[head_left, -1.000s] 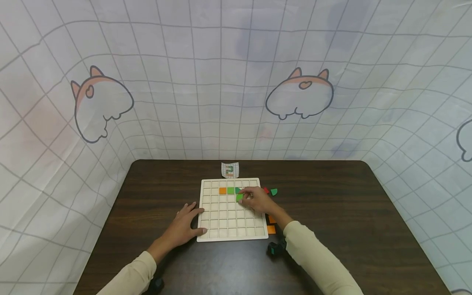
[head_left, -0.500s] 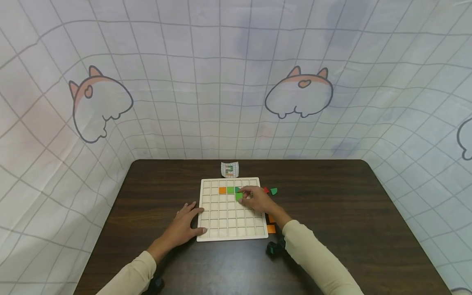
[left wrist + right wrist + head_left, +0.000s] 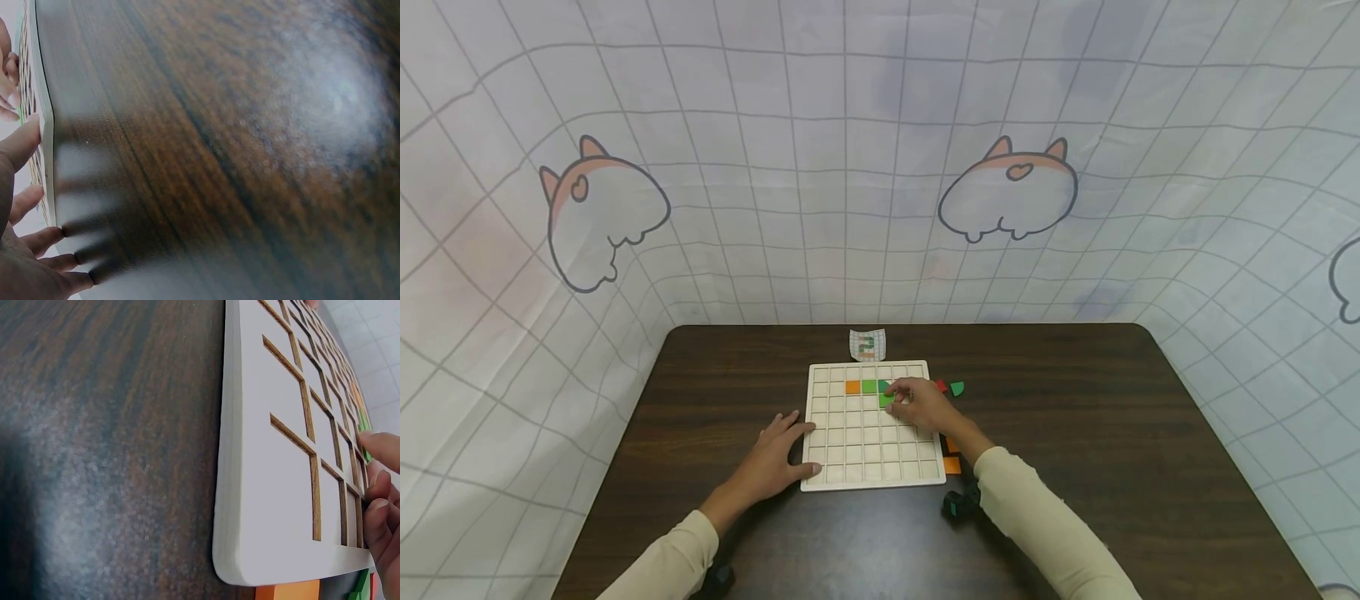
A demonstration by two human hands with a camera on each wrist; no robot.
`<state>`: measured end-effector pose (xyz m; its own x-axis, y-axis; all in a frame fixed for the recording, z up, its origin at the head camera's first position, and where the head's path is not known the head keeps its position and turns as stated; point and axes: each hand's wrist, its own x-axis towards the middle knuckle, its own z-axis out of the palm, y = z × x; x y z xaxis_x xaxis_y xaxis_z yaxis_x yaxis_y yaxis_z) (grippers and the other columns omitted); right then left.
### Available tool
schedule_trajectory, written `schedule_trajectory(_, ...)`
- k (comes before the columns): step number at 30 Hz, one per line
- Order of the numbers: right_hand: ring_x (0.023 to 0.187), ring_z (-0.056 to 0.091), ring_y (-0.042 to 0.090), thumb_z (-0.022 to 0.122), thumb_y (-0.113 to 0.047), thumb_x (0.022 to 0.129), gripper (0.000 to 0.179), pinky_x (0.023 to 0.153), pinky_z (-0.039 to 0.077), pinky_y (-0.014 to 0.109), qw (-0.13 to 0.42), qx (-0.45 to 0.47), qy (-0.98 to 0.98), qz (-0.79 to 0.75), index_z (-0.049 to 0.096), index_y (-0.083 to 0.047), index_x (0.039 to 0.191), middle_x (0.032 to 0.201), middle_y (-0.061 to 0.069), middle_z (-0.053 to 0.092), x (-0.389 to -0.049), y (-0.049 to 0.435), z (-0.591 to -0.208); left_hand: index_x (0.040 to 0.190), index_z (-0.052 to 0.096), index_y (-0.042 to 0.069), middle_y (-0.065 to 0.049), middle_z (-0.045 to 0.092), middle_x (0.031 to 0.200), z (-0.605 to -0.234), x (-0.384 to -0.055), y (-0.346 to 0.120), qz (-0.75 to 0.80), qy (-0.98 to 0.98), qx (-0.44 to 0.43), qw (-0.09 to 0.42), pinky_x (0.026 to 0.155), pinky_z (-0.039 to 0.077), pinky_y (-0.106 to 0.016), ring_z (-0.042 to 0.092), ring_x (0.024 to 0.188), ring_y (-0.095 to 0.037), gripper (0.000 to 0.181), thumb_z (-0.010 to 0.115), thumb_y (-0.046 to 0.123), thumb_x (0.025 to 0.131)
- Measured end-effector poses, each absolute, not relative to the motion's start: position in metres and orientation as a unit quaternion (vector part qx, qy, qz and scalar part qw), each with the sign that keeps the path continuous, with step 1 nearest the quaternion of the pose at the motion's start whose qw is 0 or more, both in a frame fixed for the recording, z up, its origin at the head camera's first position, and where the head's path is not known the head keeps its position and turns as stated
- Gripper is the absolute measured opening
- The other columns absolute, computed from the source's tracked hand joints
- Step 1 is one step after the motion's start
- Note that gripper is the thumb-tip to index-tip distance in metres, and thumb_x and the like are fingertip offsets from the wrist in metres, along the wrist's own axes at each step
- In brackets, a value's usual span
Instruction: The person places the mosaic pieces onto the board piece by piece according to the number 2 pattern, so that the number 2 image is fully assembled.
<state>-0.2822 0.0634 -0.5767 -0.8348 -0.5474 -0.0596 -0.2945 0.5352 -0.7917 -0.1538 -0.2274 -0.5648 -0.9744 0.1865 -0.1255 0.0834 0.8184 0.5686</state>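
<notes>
A pale wooden grid board (image 3: 853,454) lies on the table. My left hand (image 3: 767,462) rests at its left edge with fingers spread, the thumb and index finger over the rim. Over the upper right part of the board, my right hand (image 3: 921,406) pinches a light green square tile (image 3: 885,401) between thumb and index finger, at a cell in the third row. In the row above sit an orange square tile (image 3: 853,387), another light green square tile (image 3: 868,387) and a dark green tile (image 3: 883,386), partly hidden by the right fingers.
Behind the board lies a small printed card (image 3: 867,345) with a coloured grid pattern. To the board's right are a red piece (image 3: 941,387), a green quarter-round piece (image 3: 957,388) and orange tiles (image 3: 952,466), partly covered by the right arm. A patterned curtain (image 3: 820,208) surrounds the table.
The right fingertips shift very slightly at the light green tile, which sits a touch closer to the dark green one. The left hand stays still.
</notes>
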Motion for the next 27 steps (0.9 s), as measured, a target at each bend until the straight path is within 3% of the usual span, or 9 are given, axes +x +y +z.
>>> schedule_trajectory(27,0.075,0.05,0.012,0.07,-0.018,0.095,0.023,0.064,0.04,0.024,0.138,-0.251,0.871,-0.4,0.072,-0.01,0.117,0.091,-0.001,0.063,-0.281,0.0629,-0.5753,0.14,0.057,0.011,-0.024,0.036,0.158,-0.5662,-0.1541,-0.2268,0.292,0.95,0.068,0.088,0.113,0.021,-0.072,0.022,0.15,-0.048,0.066,0.081,0.035,0.085)
